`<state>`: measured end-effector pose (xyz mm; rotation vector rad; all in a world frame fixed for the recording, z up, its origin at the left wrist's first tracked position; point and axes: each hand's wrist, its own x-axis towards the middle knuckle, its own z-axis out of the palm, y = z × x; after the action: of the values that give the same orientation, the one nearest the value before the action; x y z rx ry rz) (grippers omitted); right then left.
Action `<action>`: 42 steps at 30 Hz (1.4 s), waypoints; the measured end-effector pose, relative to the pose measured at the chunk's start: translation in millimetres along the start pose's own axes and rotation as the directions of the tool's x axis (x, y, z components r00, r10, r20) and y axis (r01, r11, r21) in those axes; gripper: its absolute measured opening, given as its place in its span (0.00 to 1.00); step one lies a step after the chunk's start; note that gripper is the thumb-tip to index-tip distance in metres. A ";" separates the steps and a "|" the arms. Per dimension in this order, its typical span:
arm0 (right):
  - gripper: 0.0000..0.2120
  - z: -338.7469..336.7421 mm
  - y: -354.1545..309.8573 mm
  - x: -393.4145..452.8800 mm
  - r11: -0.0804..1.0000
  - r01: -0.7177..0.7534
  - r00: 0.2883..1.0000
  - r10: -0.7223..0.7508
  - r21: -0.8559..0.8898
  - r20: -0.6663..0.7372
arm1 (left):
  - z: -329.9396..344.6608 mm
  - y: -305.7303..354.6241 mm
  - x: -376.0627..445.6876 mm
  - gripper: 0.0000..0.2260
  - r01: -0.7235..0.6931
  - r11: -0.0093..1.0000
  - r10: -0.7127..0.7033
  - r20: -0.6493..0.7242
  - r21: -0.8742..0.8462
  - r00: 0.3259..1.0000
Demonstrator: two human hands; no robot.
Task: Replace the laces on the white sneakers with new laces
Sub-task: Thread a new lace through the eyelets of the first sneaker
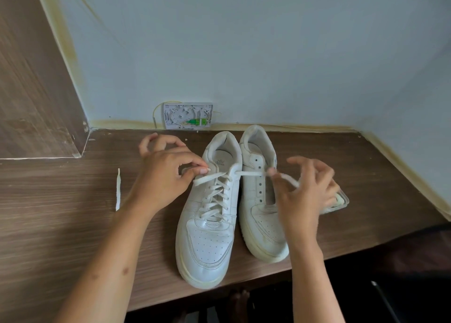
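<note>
wooden desk (73,225) | pale wall (244,42) | white sneakers (210,215) on desk

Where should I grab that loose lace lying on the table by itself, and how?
Pinch the loose lace near its far tip, which looks stiff like an aglet, and come straight down from above. It lies flat and nearly straight on the table, left of the left hand, with nothing touching it. A thumb-and-finger pinch would probably work best, since it is thin and floppy.

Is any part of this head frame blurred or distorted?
Head view: the right hand is motion-blurred, smearing the white lace end it pinches; the left hand and the laced white sneaker stay sharp; wide-angle lens bends the brown wooden tabletop's edges.
</note>
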<state>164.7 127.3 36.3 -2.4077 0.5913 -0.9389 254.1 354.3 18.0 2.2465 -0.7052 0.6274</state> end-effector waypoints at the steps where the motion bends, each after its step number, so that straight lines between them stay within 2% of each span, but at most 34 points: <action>1: 0.18 4.0 -6.5 -3.2 0.998 0.068 0.996 -0.068 0.009 0.063 | 0.3 0.0 -0.2 0.09 -0.002 1.000 0.002 0.001 -0.002 1.000; 4: 0.15 18.5 -21.3 -17.3 0.977 0.214 0.960 -0.211 0.001 0.186 | 0.5 0.2 -0.2 0.08 -0.001 1.000 0.001 -0.003 -0.009 1.000; 7: 0.06 25.7 -27.2 -23.8 0.972 0.230 0.959 -0.234 0.041 0.161 | 0.6 0.7 0.1 0.06 -0.004 1.000 0.004 -0.002 -0.007 1.000; 9: 0.02 21.6 -22.0 -17.1 0.975 0.223 0.969 -0.222 -0.002 0.105 | -0.9 0.0 0.1 0.06 -0.006 1.000 0.006 -0.010 0.003 1.000; 13: 0.02 -0.5 4.1 1.8 1.000 0.000 0.999 -0.001 -0.023 -0.032 | -6.6 -2.9 -0.1 0.09 0.033 0.999 -0.032 -0.043 0.030 0.999; 15: 0.03 -3.9 7.8 2.8 0.999 -0.038 0.999 0.037 -0.037 -0.031 | -6.4 -3.0 -0.2 0.10 0.041 0.998 -0.039 -0.036 0.042 0.999; 20: 0.10 5.9 1.5 -1.9 1.000 -0.004 0.996 0.005 -0.007 0.084 | -6.3 -3.3 -0.7 0.11 0.058 0.998 -0.058 -0.012 0.015 0.998; 24: 0.18 5.8 -3.5 -4.6 0.991 0.099 0.974 -0.116 0.095 0.192 | -6.4 -5.0 -1.5 0.12 0.057 0.998 -0.058 0.033 0.006 0.998; 27: 0.15 9.6 -9.8 -9.5 0.978 0.188 0.942 -0.206 0.092 0.265 | -5.7 -4.9 -1.2 0.12 0.053 0.998 -0.054 0.071 0.016 0.996; 30: 0.10 14.1 -8.7 -11.5 0.970 0.238 0.938 -0.243 0.053 0.249 | -5.8 -4.5 -1.5 0.12 0.061 0.998 -0.063 0.085 0.025 0.994; 34: 0.08 13.3 -8.5 -11.9 0.966 0.242 0.938 -0.257 0.093 0.233 | -8.9 -3.4 -1.2 0.12 0.066 0.997 -0.068 0.090 0.028 0.994; 38: 0.05 9.3 -12.7 -13.3 0.965 0.244 0.937 -0.261 0.097 0.234 | -17.0 1.8 -0.5 0.07 0.088 0.994 -0.094 0.084 0.072 0.992; 40: 0.07 4.3 -14.2 -12.9 0.971 0.189 0.931 -0.224 0.143 0.288 | -21.4 6.3 0.3 0.06 0.140 0.988 -0.146 0.118 0.061 0.982; 42: 0.10 -1.7 -15.4 -12.6 0.964 0.098 0.922 -0.181 0.247 0.343 | -26.9 12.8 2.3 0.06 0.233 0.972 -0.226 0.215 -0.008 0.950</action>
<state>158.4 145.9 40.0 -2.3531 0.1651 -0.5540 241.4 365.3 42.6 2.3420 -0.5386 0.2625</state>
